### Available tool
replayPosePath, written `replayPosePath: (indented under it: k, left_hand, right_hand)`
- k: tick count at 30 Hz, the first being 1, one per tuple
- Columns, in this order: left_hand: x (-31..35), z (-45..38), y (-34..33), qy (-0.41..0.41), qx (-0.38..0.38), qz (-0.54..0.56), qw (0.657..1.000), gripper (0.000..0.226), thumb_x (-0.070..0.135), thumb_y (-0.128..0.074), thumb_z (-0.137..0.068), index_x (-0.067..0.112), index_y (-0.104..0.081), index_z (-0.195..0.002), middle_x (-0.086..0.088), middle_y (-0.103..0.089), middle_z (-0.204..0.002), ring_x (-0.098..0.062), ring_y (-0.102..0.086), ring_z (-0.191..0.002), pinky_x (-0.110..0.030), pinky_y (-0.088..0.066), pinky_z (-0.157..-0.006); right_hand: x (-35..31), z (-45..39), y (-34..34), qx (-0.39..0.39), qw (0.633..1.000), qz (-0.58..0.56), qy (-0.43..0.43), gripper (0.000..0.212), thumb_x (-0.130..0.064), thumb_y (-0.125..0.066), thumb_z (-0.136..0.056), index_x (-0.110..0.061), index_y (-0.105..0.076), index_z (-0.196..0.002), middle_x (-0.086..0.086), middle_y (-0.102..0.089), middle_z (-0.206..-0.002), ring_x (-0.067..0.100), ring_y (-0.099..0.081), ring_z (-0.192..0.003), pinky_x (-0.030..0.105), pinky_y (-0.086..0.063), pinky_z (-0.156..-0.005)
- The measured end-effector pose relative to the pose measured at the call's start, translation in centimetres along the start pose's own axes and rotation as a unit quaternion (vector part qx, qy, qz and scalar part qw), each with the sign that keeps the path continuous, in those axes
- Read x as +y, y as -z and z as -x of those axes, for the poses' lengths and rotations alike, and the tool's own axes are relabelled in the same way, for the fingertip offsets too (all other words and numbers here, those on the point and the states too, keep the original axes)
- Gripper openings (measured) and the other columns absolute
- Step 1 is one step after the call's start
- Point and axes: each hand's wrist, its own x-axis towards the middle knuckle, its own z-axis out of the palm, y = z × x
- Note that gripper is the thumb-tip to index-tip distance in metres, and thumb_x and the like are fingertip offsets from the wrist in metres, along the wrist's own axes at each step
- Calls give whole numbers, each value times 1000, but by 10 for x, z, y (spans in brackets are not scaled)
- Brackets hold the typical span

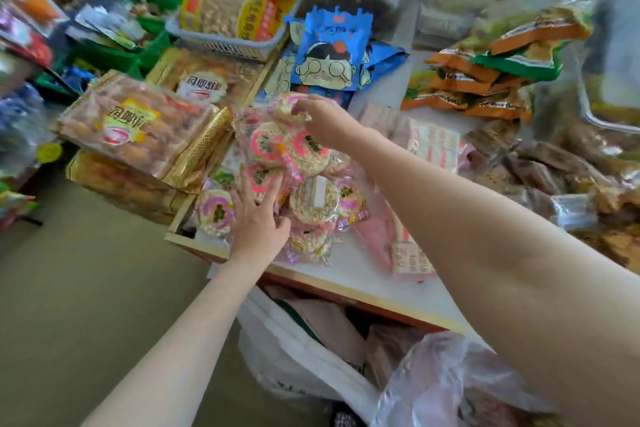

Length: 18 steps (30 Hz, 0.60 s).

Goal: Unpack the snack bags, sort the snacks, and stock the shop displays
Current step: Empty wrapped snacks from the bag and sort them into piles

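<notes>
Both hands worked over a heap of round puffed-rice cakes in clear wrappers with pink and purple ring labels (294, 163), which lay piled on the white counter with a pale wooden edge (360, 282), against a low wooden divider. The left hand (258, 222) lay on the near side of the heap with its fingers (272, 189) straight and spread, pressing lightly on the packets, probably to keep the slippery pile from sliding off the counter's edge. The right hand (325, 123) reached over to the far side, and its fingers (298, 107) pinched a single wrapped rice cake (285, 104) at the top of the heap, seemingly to set it in place or shift it; motion blur hid which.

The cakes looked pale and knobbly through the film, each a flat disc, some with a dark mark at the centre of the label and one showing a white sticker. They overlapped loosely and tilted at odd angles, so the sorting seemed unfinished.

Just left of the heap stood gold-edged trays of brown baked snacks (135, 125), and behind it lay blue cartoon-face packets (330, 55). Below the counter, a translucent plastic bag (446, 381) and a white plastic bag (294, 350) sat open on the floor, likely the source of stock.
</notes>
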Motion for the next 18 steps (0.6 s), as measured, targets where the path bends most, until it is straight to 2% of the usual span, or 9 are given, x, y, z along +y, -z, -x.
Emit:
replayPosePath:
  k: [3, 6, 9, 12, 16, 18]
  left_hand:
    - [-5, -4, -4, -14, 10, 11, 1000, 73, 17, -52, -92, 41, -12, -147, -6, 19, -156, -36, 14, -143, -50, -4, -116]
    - [-7, 0, -6, -22, 34, 27, 999, 71, 15, -54, -91, 39, -18, -147, -5, 14, -157, -34, 11, -144, -50, -9, -116]
    - [2, 16, -6, -23, 90, 69, 993, 65, 10, -53, -89, 33, -29, -145, -6, 1, -158, -30, -1, -145, -50, -17, -115]
    - [18, 41, -13, -53, 112, 121, 985, 59, 3, -51, -88, 28, -39, -140, -7, -15, -154, -27, -16, -140, -48, -26, -111]
    - [35, 86, -41, -118, 46, 140, 982, 61, -2, -51, -85, 26, -44, -138, -10, -26, -149, -31, -25, -137, -54, -32, -107]
    - [43, 114, -57, -163, -7, 138, 977, 53, 3, -51, -85, 22, -49, -134, -10, -30, -146, -29, -28, -136, -49, -31, -109]
  right_hand:
    - [3, -1, 3, 6, 998, -47, -36, 47, 10, -38, -90, -4, -40, -135, 13, -48, -138, 26, -45, -128, 33, -36, -106]
    - [11, 11, 13, 4, 995, -68, -66, 58, 18, -30, -86, -5, -35, -139, 13, -44, -141, 24, -43, -129, 25, -37, -101]
    - [18, 34, 25, 38, 987, -119, -98, 60, 19, -28, -85, -6, -37, -139, 11, -46, -141, 22, -45, -128, 19, -38, -95]
    - [28, 84, 35, 79, 968, -202, -126, 55, 17, -30, -86, -6, -42, -134, 10, -52, -132, 20, -52, -117, 21, -42, -95]
    - [59, 189, 37, 113, 938, -285, -161, 45, 15, -31, -85, -6, -52, -120, 7, -59, -109, 19, -60, -91, 36, -53, -86]
    - [72, 247, 30, 106, 940, -272, -175, 42, 13, -34, -85, -12, -55, -112, 4, -63, -101, 19, -63, -86, 29, -54, -78]
